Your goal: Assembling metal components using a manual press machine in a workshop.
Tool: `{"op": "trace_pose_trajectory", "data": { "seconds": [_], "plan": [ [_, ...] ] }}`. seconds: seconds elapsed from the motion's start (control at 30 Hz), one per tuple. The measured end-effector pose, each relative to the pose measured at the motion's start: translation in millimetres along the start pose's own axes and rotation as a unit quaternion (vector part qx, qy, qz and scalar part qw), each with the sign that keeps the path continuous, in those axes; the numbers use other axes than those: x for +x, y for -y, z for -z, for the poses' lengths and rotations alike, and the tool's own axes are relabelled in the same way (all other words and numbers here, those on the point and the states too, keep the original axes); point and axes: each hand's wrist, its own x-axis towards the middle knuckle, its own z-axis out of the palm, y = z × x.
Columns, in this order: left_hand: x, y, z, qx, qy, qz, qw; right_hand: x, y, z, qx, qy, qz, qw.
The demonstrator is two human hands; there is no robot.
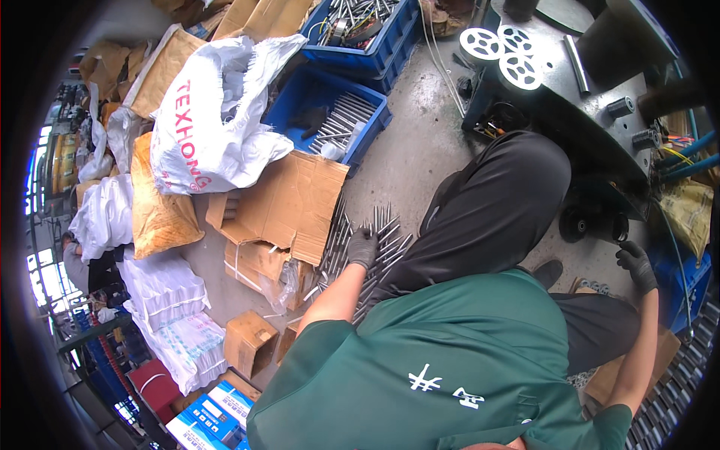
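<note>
My left hand (362,248), in a dark grey glove, reaches down onto a loose pile of slim metal rods (387,228) with tapered ends. Its fingers curl in among the rods, and which ones they grip is partly hidden. The pile lies on the floor between a torn cardboard box (296,206) and my bent left knee. Out to the right, my right hand (637,267), gloved the same way, hangs in the air near a blue crate (697,289). Its fingers are loosely bent and apart, with nothing visible in them.
Beyond the rods, a blue bin (379,124) holds more rods; another blue bin (360,56) of metal parts stands behind. A white woven sack (225,127) leans at left. A dark metal machine table (555,82) carries white spoked discs (520,71). Small cartons (250,341) sit at lower left.
</note>
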Motion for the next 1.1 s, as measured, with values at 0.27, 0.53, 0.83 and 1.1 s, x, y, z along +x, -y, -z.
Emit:
{"op": "trace_pose_trajectory", "data": {
  "seconds": [0.27,0.53,0.83,1.1],
  "plan": [
    [18,-61,-25,0.303,0.099,-0.094,0.943,-32,29,-3,0.012,-0.019,-0.111,0.994],
    [31,-79,-13,0.394,0.146,-0.122,0.899,-38,23,1,0.009,-0.025,-0.109,0.994],
    [66,-93,27,0.016,-0.112,-0.203,0.973,-12,54,-13,-0.013,-0.037,-0.047,0.998],
    [-9,-482,143,-0.443,-0.033,-0.471,0.762,-23,69,-14,-0.073,-0.022,-0.031,0.997]
  ]
}}
